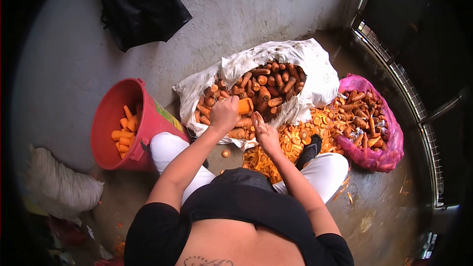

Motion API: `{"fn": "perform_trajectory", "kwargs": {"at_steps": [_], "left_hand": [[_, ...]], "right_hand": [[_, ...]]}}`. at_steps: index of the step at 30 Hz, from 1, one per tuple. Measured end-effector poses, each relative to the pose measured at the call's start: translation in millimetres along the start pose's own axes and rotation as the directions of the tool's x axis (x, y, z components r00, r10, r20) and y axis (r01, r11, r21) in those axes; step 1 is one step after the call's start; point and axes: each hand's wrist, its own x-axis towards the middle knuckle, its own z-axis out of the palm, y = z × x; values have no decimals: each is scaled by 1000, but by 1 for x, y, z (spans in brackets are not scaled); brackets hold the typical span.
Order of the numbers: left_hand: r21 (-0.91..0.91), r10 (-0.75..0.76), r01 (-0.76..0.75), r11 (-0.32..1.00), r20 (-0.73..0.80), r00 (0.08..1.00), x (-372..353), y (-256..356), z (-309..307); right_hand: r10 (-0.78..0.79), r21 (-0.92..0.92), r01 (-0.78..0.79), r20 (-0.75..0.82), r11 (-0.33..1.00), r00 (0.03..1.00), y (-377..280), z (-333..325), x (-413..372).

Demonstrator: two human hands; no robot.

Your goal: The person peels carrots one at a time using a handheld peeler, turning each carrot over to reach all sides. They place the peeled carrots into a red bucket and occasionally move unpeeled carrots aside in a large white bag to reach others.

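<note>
My left hand (225, 115) is closed around a peeled carrot (245, 106), whose bright orange end sticks out to the right. Close beside it, my right hand (267, 137) has its fingers drawn together near the carrot's lower end. Whatever it grips, if anything, is too small to make out. Both hands are above the front edge of a torn-open white sack (315, 69) full of unpeeled carrots (264, 92). Below and right of my right hand, orange peelings and cut carrot ends (295, 135) lie heaped on the floor between my feet.
On the left stands a red bucket (106, 118) with peeled carrots (125, 130) inside. A pink mesh sack (391, 140) of carrots sits at the right. A filled pale sack (61, 182) lies at lower left. A black bag (143, 10) hangs against the wall. A dark door (419, 44) borders the right side.
</note>
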Motion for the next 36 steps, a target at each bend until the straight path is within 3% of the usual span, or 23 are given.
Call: {"fn": "perform_trajectory", "kwargs": {"at_steps": [3,4,6,9,12,15,18,24,27,29,31,33,35,36], "left_hand": [[-106,-110,121,987,104,988,-4,4,1],[-88,-82,90,992,84,993,-4,3,1],[-54,-28,31,998,44,999,-5,-1,-2],[-125,-197,223,967,194,961,-4,5,-7],[-158,-155,184,970,182,971,-5,2,-10],[-120,-96,100,988,36,995,-9,-2,-1],[-177,-177,212,961,191,965,-7,0,0],[-251,-172,279,927,376,911,-1,12,-26],[-493,-71,335,803,480,875,-3,4,-22],[-697,47,431,573,552,832,2,14,-30],[-787,155,503,358,581,799,2,10,-33],[-824,241,532,196,566,788,8,-4,-29],[-790,193,580,196,611,768,8,3,-53],[-778,187,593,207,626,757,7,1,-57]], "right_hand": [[105,-38,-101,97,994,990,-5,-8,3],[92,16,-95,113,995,989,0,-6,3],[132,-77,-122,145,990,981,-5,-10,4],[142,-140,-118,176,983,974,1,-10,6],[150,-251,-101,184,963,972,-4,-13,6],[169,-282,-115,178,953,969,-2,-12,7],[1,-162,20,127,987,992,2,-13,5],[88,-234,-42,190,971,978,-7,-23,2],[210,-346,-139,175,928,962,8,-23,7],[363,-545,-249,110,801,925,45,-29,16],[495,-579,-371,65,726,866,60,-39,21],[484,-425,-473,-90,772,871,67,-46,18],[661,-49,-662,-38,748,750,61,-59,15],[660,294,-649,74,702,747,64,-61,17]]}}
